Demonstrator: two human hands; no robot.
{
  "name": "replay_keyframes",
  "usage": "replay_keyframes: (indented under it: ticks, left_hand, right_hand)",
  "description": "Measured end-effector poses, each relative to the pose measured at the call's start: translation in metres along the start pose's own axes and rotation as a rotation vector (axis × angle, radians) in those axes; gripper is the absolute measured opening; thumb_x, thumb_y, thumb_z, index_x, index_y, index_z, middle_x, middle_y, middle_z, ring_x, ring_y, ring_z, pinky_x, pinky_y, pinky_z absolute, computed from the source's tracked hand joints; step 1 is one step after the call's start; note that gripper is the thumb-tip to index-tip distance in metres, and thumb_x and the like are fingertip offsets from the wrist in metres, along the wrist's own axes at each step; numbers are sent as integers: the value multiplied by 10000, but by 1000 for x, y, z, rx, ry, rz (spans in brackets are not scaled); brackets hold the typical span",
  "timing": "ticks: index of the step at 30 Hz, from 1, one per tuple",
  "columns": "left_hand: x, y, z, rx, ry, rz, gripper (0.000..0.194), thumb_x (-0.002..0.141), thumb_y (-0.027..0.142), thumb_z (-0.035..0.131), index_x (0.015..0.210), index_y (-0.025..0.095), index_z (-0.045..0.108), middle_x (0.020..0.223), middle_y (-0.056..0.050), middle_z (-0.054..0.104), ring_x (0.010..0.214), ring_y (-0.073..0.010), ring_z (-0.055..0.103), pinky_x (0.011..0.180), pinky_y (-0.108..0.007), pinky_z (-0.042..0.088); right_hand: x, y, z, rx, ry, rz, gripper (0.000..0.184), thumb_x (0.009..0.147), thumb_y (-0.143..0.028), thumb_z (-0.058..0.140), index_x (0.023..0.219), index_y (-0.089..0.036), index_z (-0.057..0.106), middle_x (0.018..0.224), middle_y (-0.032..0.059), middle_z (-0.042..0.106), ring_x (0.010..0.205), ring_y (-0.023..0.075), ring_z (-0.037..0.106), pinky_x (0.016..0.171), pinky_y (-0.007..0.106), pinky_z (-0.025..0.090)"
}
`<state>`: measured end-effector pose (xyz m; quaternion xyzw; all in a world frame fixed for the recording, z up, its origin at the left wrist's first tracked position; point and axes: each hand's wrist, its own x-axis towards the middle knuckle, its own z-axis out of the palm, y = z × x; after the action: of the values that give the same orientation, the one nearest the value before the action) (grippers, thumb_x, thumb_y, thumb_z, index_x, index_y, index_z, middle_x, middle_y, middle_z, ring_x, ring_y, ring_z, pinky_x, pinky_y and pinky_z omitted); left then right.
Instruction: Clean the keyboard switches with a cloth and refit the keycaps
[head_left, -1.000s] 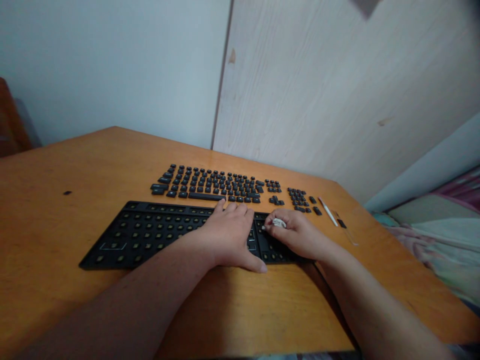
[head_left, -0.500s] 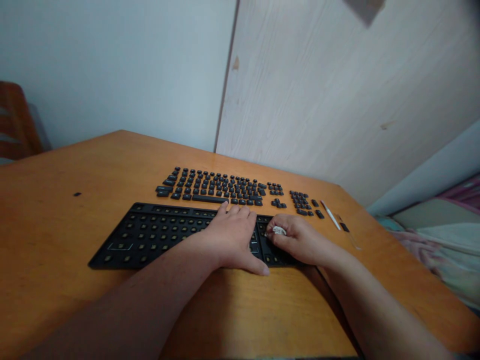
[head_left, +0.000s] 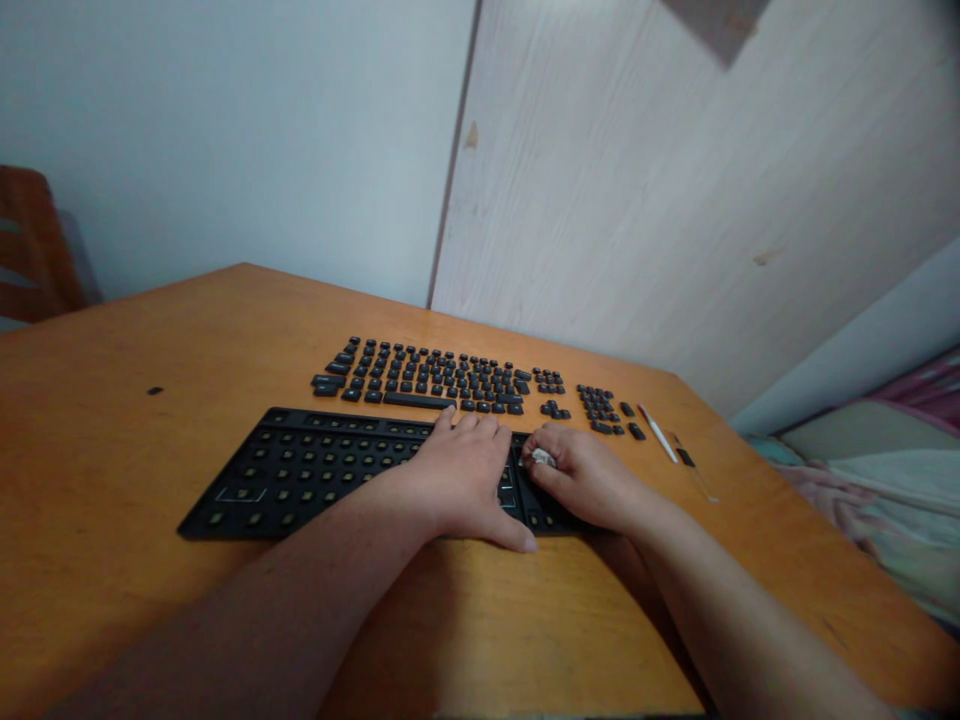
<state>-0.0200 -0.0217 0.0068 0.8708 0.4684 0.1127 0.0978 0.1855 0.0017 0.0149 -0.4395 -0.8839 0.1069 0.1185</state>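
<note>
Keyboard base (head_left: pixel 319 457) runs sideways. Left hand (head_left: pixel 461 478) rests spread on it; right hand (head_left: pixel 589 474) (nearer the number-pad end) curls round a white wad (head_left: pixel 544 457).

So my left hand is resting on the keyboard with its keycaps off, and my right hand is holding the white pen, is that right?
Not quite: in the head view, your right hand holds a crumpled white wad; the white pen lies on the table. Your left hand does rest on the keyboard.
</note>
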Motion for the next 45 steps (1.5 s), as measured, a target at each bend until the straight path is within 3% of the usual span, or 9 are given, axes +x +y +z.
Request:
replay_keyframes:
  ticks: [10, 15, 24, 33, 40, 45]
  left_hand:
    - [0, 0, 1, 16, -11, -3, 1086, 500, 887, 592, 1314, 173, 503, 1329, -169, 544, 1273, -383, 441, 1148, -565, 171]
    - [0, 0, 0, 17, -1, 6, 1074, 509, 878, 594, 1293, 146, 519, 1295, -175, 557, 1246, -379, 460, 1143, -561, 192]
    - [1, -2, 2, 20, 9, 11, 1090, 503, 888, 584, 1304, 153, 515, 1300, -173, 550, 1246, -392, 456, 1147, -564, 173]
    - [1, 0, 0, 26, -8, -8, 1076, 500, 882, 595, 1287, 152, 533, 1311, -175, 551, 1250, -394, 457, 1151, -568, 166]
    - [0, 1, -1, 34, -17, -18, 1118, 493, 888, 592, 1329, 150, 511, 1335, -179, 543, 1262, -391, 451, 1158, -562, 166]
    - [1, -1, 1, 35, -12, -14, 1108, 494, 895, 584, 1323, 163, 519, 1325, -169, 548, 1258, -388, 450, 1157, -560, 156]
  right_hand:
    - [-5, 8, 0, 165, 107, 71, 76, 865, -205, 557, 857, -200, 632, 787, 12, 648, 746, 166, 580, 678, 287, 421]
    - [-2, 4, 3, 92, 62, 24, 93, 875, -213, 551, 875, -193, 642, 818, 33, 651, 771, 175, 579, 702, 299, 426]
    - [-2, -1, -8, 16, -28, 67, 98, 852, -180, 548, 824, -192, 641, 774, 32, 655, 702, 165, 558, 642, 286, 393]
    - [-7, 16, -9, 61, -35, 162, 126, 861, -234, 544, 776, -197, 629, 722, 22, 647, 666, 167, 559, 607, 284, 376]
    - [-7, 24, -2, 156, 200, 136, 90, 865, -223, 547, 833, -206, 630, 791, 15, 645, 742, 170, 581, 678, 286, 409]
    - [-5, 20, 1, 6, 150, 72, 103, 883, -218, 540, 897, -209, 641, 855, 33, 645, 797, 182, 578, 702, 295, 402]
